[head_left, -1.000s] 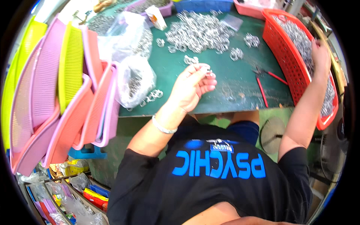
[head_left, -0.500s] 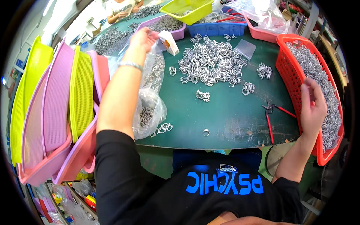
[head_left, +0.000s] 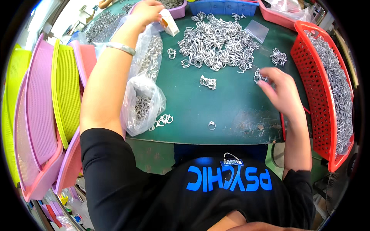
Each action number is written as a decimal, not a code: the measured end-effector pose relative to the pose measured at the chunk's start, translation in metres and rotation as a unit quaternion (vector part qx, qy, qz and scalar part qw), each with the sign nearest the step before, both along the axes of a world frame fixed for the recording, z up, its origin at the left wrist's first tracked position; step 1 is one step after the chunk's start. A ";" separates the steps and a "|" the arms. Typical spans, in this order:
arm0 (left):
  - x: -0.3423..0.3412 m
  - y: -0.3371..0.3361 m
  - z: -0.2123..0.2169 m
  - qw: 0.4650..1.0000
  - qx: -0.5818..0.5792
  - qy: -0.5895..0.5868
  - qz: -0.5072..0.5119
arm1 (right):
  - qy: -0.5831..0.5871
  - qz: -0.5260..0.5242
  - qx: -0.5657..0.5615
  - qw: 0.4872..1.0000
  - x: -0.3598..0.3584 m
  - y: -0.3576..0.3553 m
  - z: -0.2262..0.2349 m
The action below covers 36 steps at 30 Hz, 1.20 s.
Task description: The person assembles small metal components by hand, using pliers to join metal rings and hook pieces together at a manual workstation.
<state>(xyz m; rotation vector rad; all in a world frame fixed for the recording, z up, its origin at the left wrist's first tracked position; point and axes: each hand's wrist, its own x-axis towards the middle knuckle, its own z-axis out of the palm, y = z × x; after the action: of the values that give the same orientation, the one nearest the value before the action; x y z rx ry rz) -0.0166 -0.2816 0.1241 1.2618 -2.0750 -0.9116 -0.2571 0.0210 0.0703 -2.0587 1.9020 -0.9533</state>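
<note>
My left hand point(head_left: 147, 12) reaches to the far left, loosely bent, fingers apart; nothing shows in it. Beside its fingertips stands a small white-and-orange box point(head_left: 170, 24). Under my left forearm lie clear plastic bags point(head_left: 148, 94) with metal rings inside. My right hand point(head_left: 284, 89) is over the table's right part, thumb and fingers spread around a small cluster of silver rings point(head_left: 259, 76); whether they touch it I cannot tell. A big heap of silver rings point(head_left: 219, 46) lies at the far middle. Red-handled cutters point(head_left: 283, 127) are mostly hidden by my right forearm.
A red basket point(head_left: 313, 82) full of metal pieces stands right. Stacked plastic baskets point(head_left: 42, 104) crowd the left. Smaller ring groups point(head_left: 208, 82) and a single ring point(head_left: 211, 125) lie on the green table point(head_left: 185, 104). Blue point(head_left: 223, 7) and pink point(head_left: 279, 17) bins line the back.
My right hand has moved left from the red basket to the small ring cluster, covering the cutters' head. My left hand stays near the box. The whole view has shifted.
</note>
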 end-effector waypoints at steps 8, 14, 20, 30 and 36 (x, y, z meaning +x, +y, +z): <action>-0.005 0.058 -0.067 0.872 -0.148 -0.448 -0.132 | 0.207 0.105 -0.095 0.968 0.055 -0.101 -0.027; 0.004 0.067 -0.092 0.875 -0.082 -0.466 -0.104 | 0.288 0.095 0.011 0.953 0.076 -0.113 -0.043; 0.005 0.102 -0.090 0.860 -0.072 -0.481 -0.151 | 0.276 0.130 -0.015 0.952 0.061 -0.076 -0.042; 0.023 0.154 -0.075 0.916 -0.064 -0.367 -0.148 | 0.077 0.098 0.012 0.992 0.039 -0.017 -0.035; 0.015 0.206 -0.068 0.985 0.015 -0.039 -0.169 | 0.046 0.059 -0.135 0.988 0.042 0.000 -0.029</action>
<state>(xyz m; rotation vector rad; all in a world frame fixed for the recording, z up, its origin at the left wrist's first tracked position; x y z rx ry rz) -0.0017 -0.0756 0.0562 0.9888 -2.3915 -1.0569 -0.2151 0.0211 0.0416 -2.3743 1.7515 -1.1617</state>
